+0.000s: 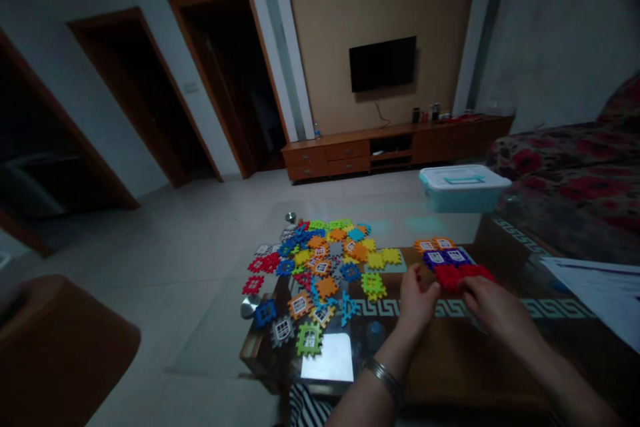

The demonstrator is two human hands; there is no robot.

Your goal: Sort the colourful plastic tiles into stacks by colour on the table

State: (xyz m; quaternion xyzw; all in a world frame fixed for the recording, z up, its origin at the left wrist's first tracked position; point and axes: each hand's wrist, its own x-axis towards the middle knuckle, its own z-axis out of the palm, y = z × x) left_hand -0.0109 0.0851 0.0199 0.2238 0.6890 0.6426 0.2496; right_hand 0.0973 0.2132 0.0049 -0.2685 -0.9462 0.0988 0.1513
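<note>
A small flat panel of interlocking plastic tiles lies on the glass table. It has orange tiles (434, 245) at the far side, purple tiles (445, 257) with white window insets in the middle, and red tiles (449, 276) nearest me. My right hand (490, 300) bends its fingers over the near edge of the right red tile, gripping it. Just left of the panel, my left hand (419, 297) holds nothing visible, its thumb and fingers apart. Loose tiles in many colours form a pile (327, 250) further left, with a lime green window tile (309, 339) near the front.
The glass tabletop (220, 340) extends left beyond its wooden base. A white card (327, 357) lies near the front edge, and printed paper (595, 287) at the right. Behind the panel stands a teal box with a white lid (465, 178). A flowered sofa (575, 147) is at right.
</note>
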